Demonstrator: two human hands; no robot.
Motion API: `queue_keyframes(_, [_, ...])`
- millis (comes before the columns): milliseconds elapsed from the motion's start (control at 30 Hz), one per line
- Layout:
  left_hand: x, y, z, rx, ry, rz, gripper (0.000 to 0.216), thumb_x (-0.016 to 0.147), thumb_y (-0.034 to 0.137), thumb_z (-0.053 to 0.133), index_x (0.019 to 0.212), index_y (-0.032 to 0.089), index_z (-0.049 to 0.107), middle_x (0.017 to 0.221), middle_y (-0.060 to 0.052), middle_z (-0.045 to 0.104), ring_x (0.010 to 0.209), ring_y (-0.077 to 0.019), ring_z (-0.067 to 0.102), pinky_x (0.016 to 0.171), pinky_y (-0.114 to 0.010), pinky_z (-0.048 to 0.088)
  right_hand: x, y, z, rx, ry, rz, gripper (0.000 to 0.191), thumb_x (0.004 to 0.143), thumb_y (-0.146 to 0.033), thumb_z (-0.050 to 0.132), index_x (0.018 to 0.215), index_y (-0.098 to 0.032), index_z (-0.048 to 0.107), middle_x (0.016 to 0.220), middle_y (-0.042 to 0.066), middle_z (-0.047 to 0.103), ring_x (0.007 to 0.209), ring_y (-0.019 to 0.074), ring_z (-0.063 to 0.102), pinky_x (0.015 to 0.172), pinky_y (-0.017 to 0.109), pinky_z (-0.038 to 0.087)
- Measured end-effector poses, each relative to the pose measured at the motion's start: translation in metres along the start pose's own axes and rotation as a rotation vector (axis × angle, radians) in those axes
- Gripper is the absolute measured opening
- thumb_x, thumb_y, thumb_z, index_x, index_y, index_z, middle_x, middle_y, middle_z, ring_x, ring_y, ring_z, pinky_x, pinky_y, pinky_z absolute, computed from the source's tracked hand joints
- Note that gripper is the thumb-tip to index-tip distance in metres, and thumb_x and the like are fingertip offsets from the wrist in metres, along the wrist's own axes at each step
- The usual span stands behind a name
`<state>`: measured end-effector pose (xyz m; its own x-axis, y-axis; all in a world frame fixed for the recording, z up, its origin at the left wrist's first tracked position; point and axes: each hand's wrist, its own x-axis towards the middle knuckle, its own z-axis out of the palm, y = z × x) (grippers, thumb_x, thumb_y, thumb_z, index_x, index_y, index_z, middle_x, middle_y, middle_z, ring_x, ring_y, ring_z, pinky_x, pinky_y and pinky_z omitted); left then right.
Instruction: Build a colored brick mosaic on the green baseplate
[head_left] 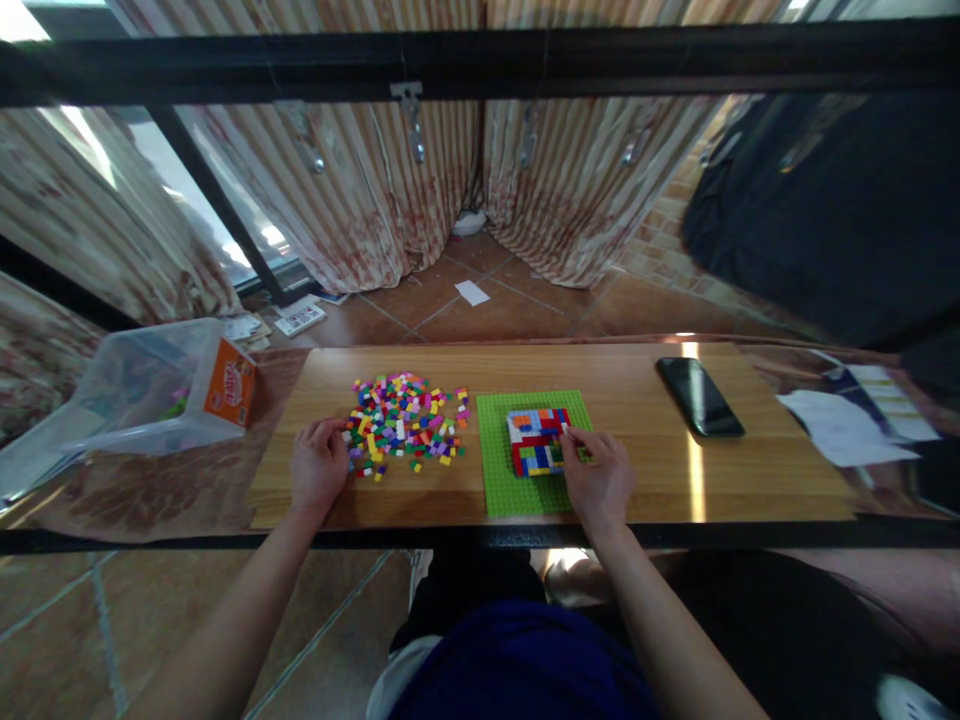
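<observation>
A loose pile of small, many-coloured toy bricks (405, 425) lies left of centre on the wooden board. My left hand (320, 462) rests at the pile's left edge with its fingers curled together; whatever they may hold is hidden. On a green studded baseplate (495, 495) sits a low, roughly square brick build (536, 440) in red, blue, white, yellow and orange. At the build's right edge is my right hand (604, 478), thumb and fingers pinched together and touching it or just above it. I cannot make out what is between those fingertips.
A black phone (699, 397) lies right of the baseplate. At the far left stands a clear plastic box (154, 385) with an orange label. Papers (847, 425) lie beyond the board's right end. A dark bar (480, 65) crosses the view above, before curtains.
</observation>
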<state>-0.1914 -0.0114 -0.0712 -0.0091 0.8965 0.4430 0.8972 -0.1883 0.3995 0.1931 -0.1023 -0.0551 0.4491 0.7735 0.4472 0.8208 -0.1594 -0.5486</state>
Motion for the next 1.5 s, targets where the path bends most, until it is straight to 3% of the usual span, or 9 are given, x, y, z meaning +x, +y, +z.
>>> queue_keyframes(300, [-0.001, 0.001, 0.0, 0.003, 0.009, -0.001, 0.024, 0.085, 0.019, 0.041, 0.084, 0.017, 0.065, 0.092, -0.011, 0.07, 0.09, -0.0256, 0.063, 0.086, -0.04, 0.049, 0.0, 0.01, -0.007, 0.198, -0.07, 0.037, 0.032, 0.087, -0.047, 0.06, 0.093, -0.019, 0.076, 0.086, 0.008, 0.07, 0.076, 0.0199, 0.061, 0.072, 0.034, 0.048])
queue_keyframes(467, [0.0, 0.0, 0.0, 0.011, 0.016, 0.013, 0.024, 0.085, 0.019, 0.041, 0.086, 0.017, 0.065, 0.092, -0.01, 0.071, 0.091, -0.0254, 0.063, 0.086, -0.039, 0.049, 0.015, 0.012, -0.011, 0.265, -0.041, 0.199, 0.04, 0.087, -0.048, 0.055, 0.093, -0.015, 0.075, 0.084, 0.01, 0.07, 0.071, 0.0193, 0.061, 0.069, 0.034, 0.048])
queue_keyframes(600, [0.0, 0.0, 0.0, 0.003, 0.005, 0.018, 0.024, 0.085, 0.019, 0.041, 0.085, 0.017, 0.065, 0.091, -0.01, 0.07, 0.091, -0.0255, 0.063, 0.086, -0.04, 0.049, 0.031, 0.013, -0.002, 0.276, -0.127, 0.297, 0.048, 0.085, -0.054, 0.055, 0.1, -0.014, 0.074, 0.087, 0.011, 0.071, 0.07, 0.0203, 0.062, 0.068, 0.034, 0.047])
queue_keyframes(767, [-0.001, -0.001, 0.0, 0.006, 0.008, 0.012, 0.025, 0.086, 0.02, 0.041, 0.087, 0.017, 0.065, 0.092, -0.011, 0.07, 0.091, -0.0258, 0.063, 0.086, -0.04, 0.049, 0.032, 0.013, 0.011, 0.206, -0.196, 0.253, 0.05, 0.084, -0.055, 0.053, 0.1, -0.014, 0.075, 0.085, 0.011, 0.071, 0.071, 0.0215, 0.061, 0.07, 0.036, 0.046])
queue_keyframes(1267, [-0.001, 0.005, -0.003, 0.02, -0.012, -0.017, 0.026, 0.085, 0.02, 0.04, 0.088, 0.016, 0.065, 0.094, -0.012, 0.069, 0.094, -0.0272, 0.061, 0.088, -0.041, 0.048, 0.019, 0.009, 0.023, 0.179, -0.072, 0.115, 0.048, 0.09, -0.051, 0.044, 0.097, -0.014, 0.073, 0.09, 0.014, 0.071, 0.082, 0.0243, 0.061, 0.08, 0.039, 0.045])
queue_keyframes(1500, [-0.001, 0.006, -0.002, -0.011, -0.004, -0.037, 0.025, 0.085, 0.02, 0.04, 0.085, 0.018, 0.065, 0.093, -0.011, 0.069, 0.095, -0.0262, 0.062, 0.089, -0.041, 0.048, 0.022, 0.009, 0.014, 0.205, -0.163, 0.132, 0.052, 0.093, -0.053, 0.037, 0.1, -0.015, 0.071, 0.096, 0.014, 0.072, 0.086, 0.025, 0.062, 0.083, 0.04, 0.046])
